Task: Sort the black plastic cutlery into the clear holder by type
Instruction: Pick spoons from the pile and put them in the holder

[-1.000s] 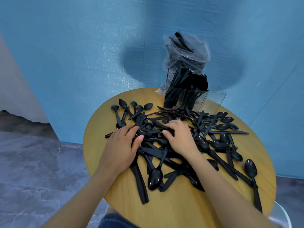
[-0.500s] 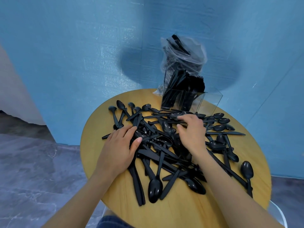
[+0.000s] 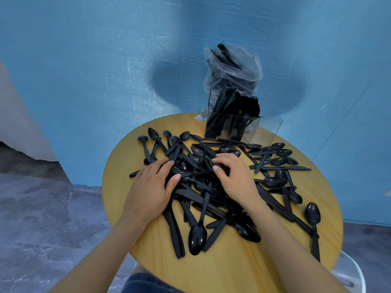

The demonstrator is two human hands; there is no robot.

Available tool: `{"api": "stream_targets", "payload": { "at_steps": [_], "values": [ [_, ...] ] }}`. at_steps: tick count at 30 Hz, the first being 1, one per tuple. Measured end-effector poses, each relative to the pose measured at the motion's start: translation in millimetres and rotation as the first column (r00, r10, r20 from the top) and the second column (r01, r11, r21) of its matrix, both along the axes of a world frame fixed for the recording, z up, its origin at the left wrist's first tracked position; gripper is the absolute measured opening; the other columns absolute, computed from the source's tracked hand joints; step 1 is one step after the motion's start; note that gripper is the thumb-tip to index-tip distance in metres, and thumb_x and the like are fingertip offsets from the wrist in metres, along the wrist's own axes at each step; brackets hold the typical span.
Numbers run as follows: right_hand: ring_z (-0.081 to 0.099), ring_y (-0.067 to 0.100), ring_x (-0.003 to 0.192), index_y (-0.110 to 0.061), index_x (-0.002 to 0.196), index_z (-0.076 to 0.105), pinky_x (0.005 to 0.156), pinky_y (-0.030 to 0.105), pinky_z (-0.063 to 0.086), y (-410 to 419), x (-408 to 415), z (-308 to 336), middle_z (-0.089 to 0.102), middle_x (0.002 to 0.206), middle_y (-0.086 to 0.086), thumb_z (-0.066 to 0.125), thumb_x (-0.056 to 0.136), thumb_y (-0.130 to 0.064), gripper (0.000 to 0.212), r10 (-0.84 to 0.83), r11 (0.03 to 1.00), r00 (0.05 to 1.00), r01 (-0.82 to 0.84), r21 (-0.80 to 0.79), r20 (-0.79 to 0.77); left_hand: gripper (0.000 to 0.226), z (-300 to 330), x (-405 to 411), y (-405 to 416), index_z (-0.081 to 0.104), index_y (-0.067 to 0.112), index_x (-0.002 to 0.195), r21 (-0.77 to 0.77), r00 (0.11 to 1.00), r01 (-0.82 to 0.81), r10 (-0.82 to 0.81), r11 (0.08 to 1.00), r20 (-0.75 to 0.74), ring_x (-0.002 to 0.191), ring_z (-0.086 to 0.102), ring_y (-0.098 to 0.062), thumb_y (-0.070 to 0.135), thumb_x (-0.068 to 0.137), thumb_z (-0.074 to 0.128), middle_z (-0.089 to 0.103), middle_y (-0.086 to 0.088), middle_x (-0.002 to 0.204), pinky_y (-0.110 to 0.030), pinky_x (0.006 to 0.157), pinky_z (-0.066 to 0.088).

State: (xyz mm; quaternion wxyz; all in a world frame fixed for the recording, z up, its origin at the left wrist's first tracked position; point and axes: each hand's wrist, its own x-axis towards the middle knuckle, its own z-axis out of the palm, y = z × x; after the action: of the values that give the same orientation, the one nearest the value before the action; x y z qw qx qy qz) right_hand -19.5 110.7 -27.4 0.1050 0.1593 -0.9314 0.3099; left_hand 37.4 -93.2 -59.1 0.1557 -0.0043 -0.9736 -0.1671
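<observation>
A loose pile of black plastic cutlery [image 3: 208, 200], mostly spoons and knives, covers the middle of the round wooden table [image 3: 222, 269]. The clear holder [image 3: 271, 129] stands at the table's far edge; knives [image 3: 215, 121] fill its left compartment, forks [image 3: 249, 107] the middle one, and the right one looks empty. My left hand [image 3: 151, 188] rests flat on the pile's left side, fingers straight. My right hand [image 3: 236, 176] lies on the pile's middle with fingers bent down into the pieces; whether it pinches one is unclear.
A clear plastic bag [image 3: 234, 70] with more black cutlery stands behind the holder against the blue wall. Separate spoons [image 3: 277, 161] lie spread at the right, and one spoon [image 3: 312, 214] near the right rim. A white chair edge [image 3: 351, 273] shows at lower right.
My right hand has pulled back from the pile's far side, near the holder, to its middle, its fingers bending. The left hand has stayed flat on the pile's left side.
</observation>
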Motion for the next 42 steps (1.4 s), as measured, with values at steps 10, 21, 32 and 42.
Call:
{"api": "stream_targets", "payload": {
  "at_steps": [10, 21, 32, 42],
  "values": [
    [0.052, 0.020, 0.113, -0.022, 0.103, 0.070, 0.100, 0.042, 0.039, 66.5, 29.8, 16.6, 0.062, 0.115, -0.002, 0.056, 0.092, -0.020, 0.018, -0.252, 0.968, 0.966, 0.252, 0.005, -0.056, 0.053, 3.2, 2.3, 19.1, 0.051, 0.017, 0.132, -0.013, 0.997, -0.038, 0.037, 0.999, -0.073, 0.127, 0.042, -0.026, 0.048, 0.099, 0.025, 0.049, -0.006, 0.136, -0.044, 0.113, 0.023],
    [0.026, 0.026, 0.135, -0.027, 0.139, 0.044, 0.109, 0.044, 0.024, 120.3, 68.9, -13.8, 0.036, 0.147, -0.001, 0.044, 0.096, -0.043, 0.045, -0.442, 0.886, 0.885, 0.406, 0.224, 0.145, 0.078, 5.0, 12.2, 81.6, 0.033, 0.036, 0.144, -0.084, 0.970, 0.242, -0.240, 0.967, 0.024, 0.143, 0.018, -0.012, 0.071, 0.083, -0.002, 0.029, 0.012, 0.152, -0.037, 0.117, 0.007],
    [0.026, 0.014, 0.135, -0.016, 0.136, 0.049, 0.105, 0.013, 0.015, 85.3, 40.5, -18.8, 0.041, 0.144, -0.001, 0.036, 0.092, 0.006, 0.051, -0.118, 0.992, 0.991, 0.116, 0.040, 0.065, 0.079, 5.5, -0.3, 93.0, 0.039, 0.035, 0.141, -0.094, 0.977, 0.210, -0.204, 0.973, 0.067, 0.139, 0.025, -0.009, 0.069, 0.080, 0.001, 0.037, 0.014, 0.146, -0.033, 0.115, 0.007],
    [0.053, 0.000, 0.085, -0.016, 0.104, 0.068, 0.070, 0.006, 0.036, 125.5, 11.1, -2.6, 0.063, 0.109, -0.009, 0.038, 0.094, 0.004, 0.038, -0.248, 0.920, 0.966, 0.260, -0.292, 0.076, 0.039, 29.6, -26.8, 109.6, 0.058, 0.027, 0.122, 0.001, 0.971, 0.235, -0.234, 0.972, -0.052, 0.120, 0.047, -0.014, 0.045, 0.095, 0.037, 0.056, 0.009, 0.122, -0.035, 0.106, 0.028]
  ]
}}
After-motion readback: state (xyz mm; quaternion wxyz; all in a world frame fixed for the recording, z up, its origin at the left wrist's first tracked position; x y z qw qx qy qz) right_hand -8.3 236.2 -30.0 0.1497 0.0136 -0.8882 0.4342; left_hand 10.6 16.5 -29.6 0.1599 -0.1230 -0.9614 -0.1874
